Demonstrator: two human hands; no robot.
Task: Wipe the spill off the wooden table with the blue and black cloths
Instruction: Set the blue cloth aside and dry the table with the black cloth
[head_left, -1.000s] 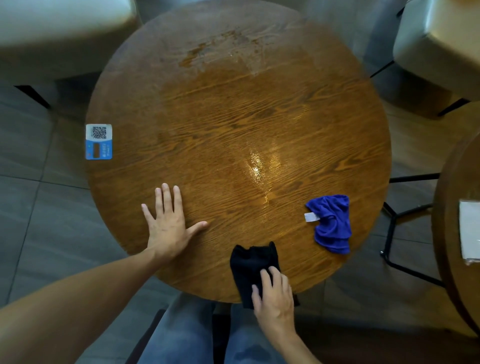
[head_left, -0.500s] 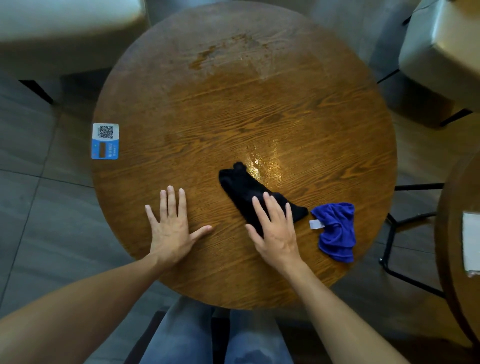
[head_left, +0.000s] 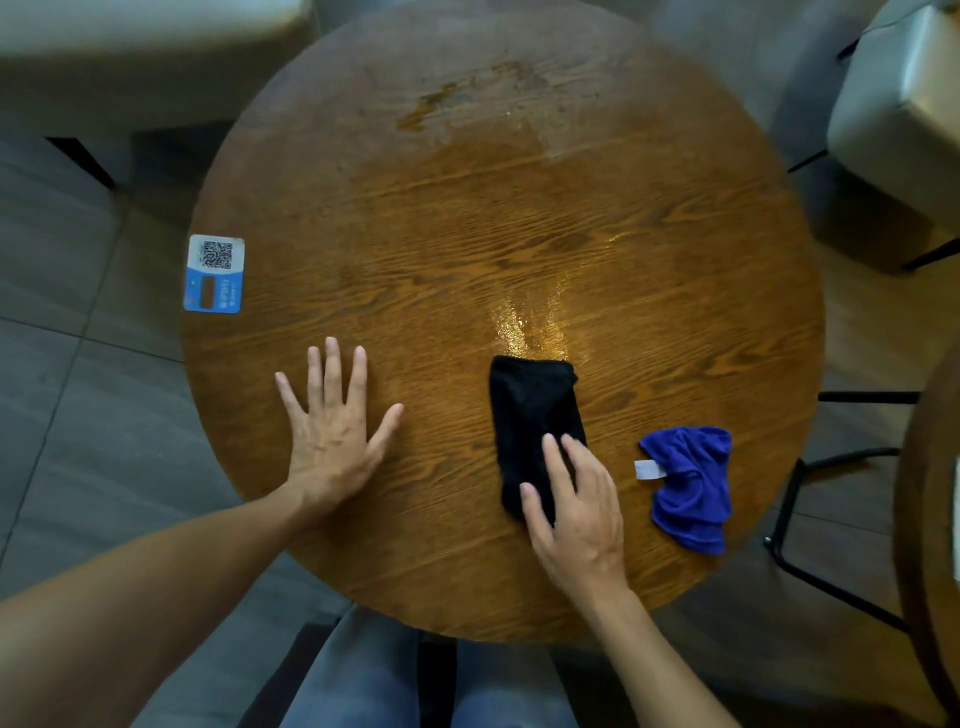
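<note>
A black cloth (head_left: 530, 410) lies stretched on the round wooden table (head_left: 467, 234), its far end just below a glossy wet patch (head_left: 524, 322). My right hand (head_left: 576, 509) presses flat on the cloth's near end, fingers spread over it. A crumpled blue cloth (head_left: 691, 488) with a white tag rests to the right, near the table's edge, untouched. My left hand (head_left: 332, 431) lies palm down on bare wood at the left, fingers apart, holding nothing. A duller wet streak (head_left: 467, 104) shows at the far side.
A blue and white QR sticker (head_left: 214, 274) sits at the table's left edge. Pale upholstered seats stand at the far left (head_left: 130, 57) and far right (head_left: 898, 114). A second wooden table (head_left: 930, 519) and a black metal frame (head_left: 800, 499) are at the right.
My right hand has pulled the black cloth back toward me and straightened it, after pushing it from the near edge up to the wet patch. The left hand stays put.
</note>
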